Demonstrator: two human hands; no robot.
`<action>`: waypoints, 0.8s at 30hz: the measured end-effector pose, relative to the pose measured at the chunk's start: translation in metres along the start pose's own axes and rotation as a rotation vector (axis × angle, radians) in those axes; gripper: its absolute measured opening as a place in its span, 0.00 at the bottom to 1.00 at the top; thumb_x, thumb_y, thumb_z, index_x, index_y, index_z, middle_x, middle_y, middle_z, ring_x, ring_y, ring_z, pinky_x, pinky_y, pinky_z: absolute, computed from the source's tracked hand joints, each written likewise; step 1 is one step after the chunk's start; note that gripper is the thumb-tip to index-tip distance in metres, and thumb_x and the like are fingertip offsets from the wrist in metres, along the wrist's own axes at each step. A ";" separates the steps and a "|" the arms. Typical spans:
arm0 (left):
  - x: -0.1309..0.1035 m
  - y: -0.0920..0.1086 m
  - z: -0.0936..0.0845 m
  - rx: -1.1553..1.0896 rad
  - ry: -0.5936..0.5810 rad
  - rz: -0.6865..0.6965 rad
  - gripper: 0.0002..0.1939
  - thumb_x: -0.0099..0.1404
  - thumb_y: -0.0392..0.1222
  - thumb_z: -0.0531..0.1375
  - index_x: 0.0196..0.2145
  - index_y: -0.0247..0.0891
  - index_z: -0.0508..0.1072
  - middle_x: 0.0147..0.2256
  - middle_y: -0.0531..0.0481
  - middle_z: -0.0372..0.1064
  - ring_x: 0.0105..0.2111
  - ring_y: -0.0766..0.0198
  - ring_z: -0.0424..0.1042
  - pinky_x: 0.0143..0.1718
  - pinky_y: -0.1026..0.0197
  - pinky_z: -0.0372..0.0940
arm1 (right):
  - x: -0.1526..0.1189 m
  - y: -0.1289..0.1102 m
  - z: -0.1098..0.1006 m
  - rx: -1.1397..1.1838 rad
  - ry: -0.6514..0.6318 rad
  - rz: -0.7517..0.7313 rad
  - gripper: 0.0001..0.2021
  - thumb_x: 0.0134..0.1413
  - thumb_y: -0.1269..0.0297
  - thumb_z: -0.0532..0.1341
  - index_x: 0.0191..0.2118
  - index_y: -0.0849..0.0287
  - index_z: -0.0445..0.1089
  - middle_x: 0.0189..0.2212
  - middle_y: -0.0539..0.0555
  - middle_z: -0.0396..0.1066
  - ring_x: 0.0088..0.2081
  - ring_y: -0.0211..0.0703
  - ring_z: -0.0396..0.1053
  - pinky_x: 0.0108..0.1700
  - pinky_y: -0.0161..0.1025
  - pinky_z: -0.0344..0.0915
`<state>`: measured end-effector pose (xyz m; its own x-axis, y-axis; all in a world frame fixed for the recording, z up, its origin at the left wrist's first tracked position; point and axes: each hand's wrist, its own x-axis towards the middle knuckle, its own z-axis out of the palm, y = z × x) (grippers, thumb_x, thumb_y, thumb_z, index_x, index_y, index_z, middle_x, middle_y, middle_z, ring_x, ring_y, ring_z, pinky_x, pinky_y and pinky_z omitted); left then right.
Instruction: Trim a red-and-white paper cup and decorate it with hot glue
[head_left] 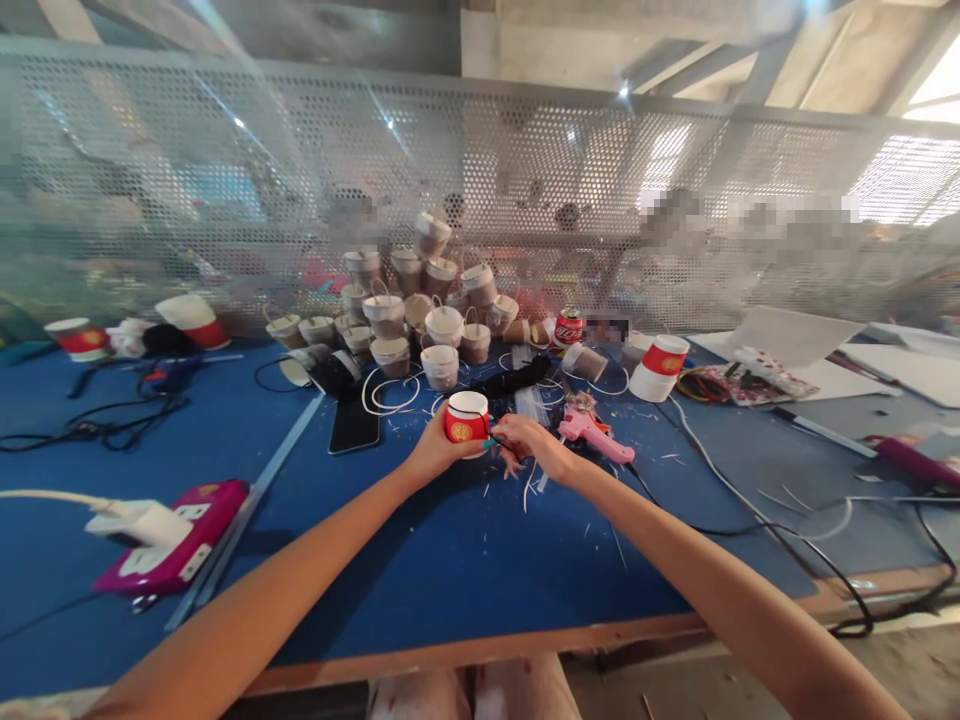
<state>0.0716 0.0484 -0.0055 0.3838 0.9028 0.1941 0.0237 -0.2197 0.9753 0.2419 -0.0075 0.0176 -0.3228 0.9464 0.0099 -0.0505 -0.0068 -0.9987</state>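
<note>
A red and white paper cup (466, 424) with a gold emblem stands upright near the middle of the blue table. My left hand (439, 447) is wrapped round its left side. My right hand (531, 442) is closed at the cup's right side, pinching a thin black cord that runs round the cup. Just right of that hand lies a pink glue gun (596, 436). Behind the cup are white cord loops (390, 392) and a heap of small whitish buckets with handles (442, 326).
A black phone (354, 424) lies left of the cup. Further left is a purple power strip (176, 537) with a white plug. Stacked red and white cups (660, 367), a soda can (568, 327) and cables sit to the right. A perforated metal screen (525, 200) rises behind.
</note>
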 end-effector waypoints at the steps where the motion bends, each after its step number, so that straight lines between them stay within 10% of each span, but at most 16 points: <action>1: 0.000 -0.001 0.000 -0.007 -0.001 -0.003 0.34 0.39 0.44 0.71 0.44 0.36 0.64 0.40 0.46 0.71 0.40 0.56 0.71 0.46 0.49 0.65 | 0.001 -0.001 -0.001 0.018 -0.051 0.003 0.16 0.48 0.49 0.56 0.24 0.59 0.61 0.09 0.41 0.55 0.12 0.31 0.54 0.21 0.35 0.62; 9: 0.000 0.002 -0.001 -0.031 -0.014 -0.041 0.34 0.38 0.43 0.71 0.43 0.36 0.65 0.41 0.46 0.71 0.41 0.55 0.71 0.46 0.49 0.66 | -0.007 -0.004 -0.009 0.004 0.037 -0.043 0.24 0.42 0.42 0.62 0.20 0.60 0.62 0.07 0.39 0.52 0.08 0.25 0.45 0.11 0.27 0.42; 24: -0.010 0.005 0.006 -0.163 -0.107 -0.107 0.34 0.37 0.43 0.72 0.42 0.36 0.64 0.42 0.44 0.72 0.42 0.53 0.72 0.47 0.48 0.65 | -0.006 -0.008 -0.014 0.232 0.179 -0.202 0.19 0.46 0.48 0.64 0.21 0.59 0.64 0.06 0.39 0.49 0.10 0.26 0.45 0.15 0.29 0.48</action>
<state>0.0737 0.0356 -0.0033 0.4829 0.8716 0.0849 -0.0765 -0.0546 0.9956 0.2573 -0.0085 0.0246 -0.1141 0.9776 0.1768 -0.3167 0.1329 -0.9392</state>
